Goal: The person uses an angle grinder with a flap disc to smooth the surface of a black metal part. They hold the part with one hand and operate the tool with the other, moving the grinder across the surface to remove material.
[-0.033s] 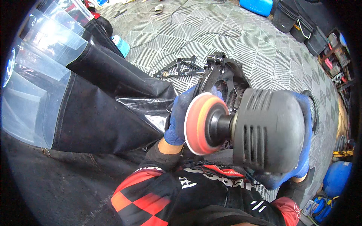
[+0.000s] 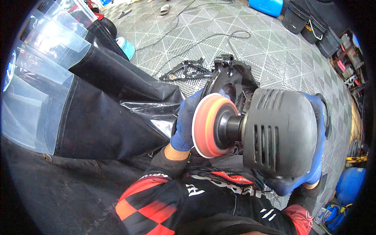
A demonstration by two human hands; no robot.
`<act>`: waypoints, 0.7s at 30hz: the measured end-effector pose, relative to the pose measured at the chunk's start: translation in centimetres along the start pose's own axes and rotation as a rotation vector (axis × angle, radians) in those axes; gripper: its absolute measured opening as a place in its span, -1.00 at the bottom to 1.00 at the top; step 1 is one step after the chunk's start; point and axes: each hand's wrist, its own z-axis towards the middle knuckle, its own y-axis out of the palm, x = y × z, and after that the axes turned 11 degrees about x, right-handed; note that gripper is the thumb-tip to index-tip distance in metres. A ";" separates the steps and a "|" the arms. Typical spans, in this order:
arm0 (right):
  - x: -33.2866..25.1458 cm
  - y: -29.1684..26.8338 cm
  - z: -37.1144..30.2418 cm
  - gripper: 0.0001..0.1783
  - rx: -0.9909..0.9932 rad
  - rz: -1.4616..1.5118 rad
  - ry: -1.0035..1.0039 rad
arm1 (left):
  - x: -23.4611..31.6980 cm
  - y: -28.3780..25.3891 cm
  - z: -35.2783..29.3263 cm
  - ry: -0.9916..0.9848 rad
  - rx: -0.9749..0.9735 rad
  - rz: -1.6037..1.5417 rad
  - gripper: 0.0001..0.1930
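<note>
A corded-style black polisher [image 2: 280, 133] with a vented round housing fills the middle right. Its orange-red foam pad [image 2: 206, 125], with a pale face, points left. My right hand [image 2: 313, 166], in a blue glove, is wrapped round the polisher's far side, its fingers mostly hidden by the housing. My left hand [image 2: 182, 125], also gloved in blue, is closed at the left edge of a glossy black moulded part [image 2: 224, 74], a fingertip showing above the pad. The pad hides most of these fingers. Behind lies a smaller black bracket-like part [image 2: 186, 70].
Black sheeting with clear panels [image 2: 117, 109] covers the left side. Grey patterned floor tiles [image 2: 286, 70] carry a dark cable [image 2: 211, 36]. A light-blue tub [image 2: 125, 47] stands beyond the sheeting. Black buckets [image 2: 313, 29] and a blue container [image 2: 266, 7] stand far right, with a blue drum [image 2: 350, 186] nearer.
The polisher and its pad have shifted very slightly upward and to the right. My left hand and the black part look unmoved.
</note>
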 end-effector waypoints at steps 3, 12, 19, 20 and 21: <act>-1.6 -0.2 1.4 0.42 -0.036 -0.005 0.018 | 0.2 -0.1 -0.2 -0.019 0.013 0.007 -0.61; -0.6 0.3 1.0 0.37 0.000 -0.103 0.005 | 0.5 0.0 -0.3 0.083 -0.031 0.017 -0.60; -0.8 0.4 1.3 0.33 0.029 -0.133 0.015 | -1.3 -0.1 -0.5 0.023 0.017 0.025 -0.64; -1.2 0.3 1.3 0.33 0.034 -0.160 0.020 | -1.1 0.2 -0.4 0.077 0.009 0.037 -0.64; -1.4 0.4 1.2 0.32 0.038 -0.192 0.027 | -0.8 0.6 -0.2 0.133 0.004 0.047 -0.64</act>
